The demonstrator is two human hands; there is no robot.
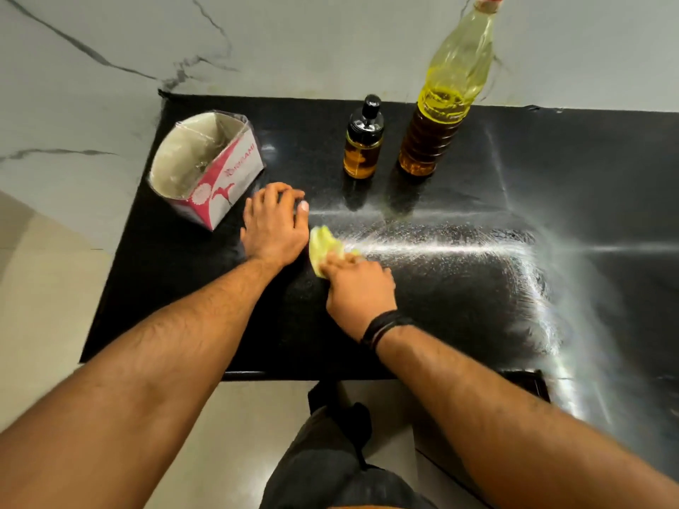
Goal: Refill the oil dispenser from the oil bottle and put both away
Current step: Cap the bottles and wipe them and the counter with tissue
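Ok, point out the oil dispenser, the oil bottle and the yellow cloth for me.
oil dispenser (362,150): head view, on its amber glass body.
oil bottle (446,101): head view, on the clear yellow middle of the body.
yellow cloth (323,244): head view, on the bunched part ahead of the right hand's fingers.

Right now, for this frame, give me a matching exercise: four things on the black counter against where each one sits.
Things:
1. oil dispenser
2. oil bottle
3. yellow cloth
4. cut carton

Places:
A. under the right hand
B. far left, beside the left hand
C. rightmost of the two at the back, red cap
D. back, between carton and bottle, black top

Pairs: 1-D, 2-C, 3-A, 4-B
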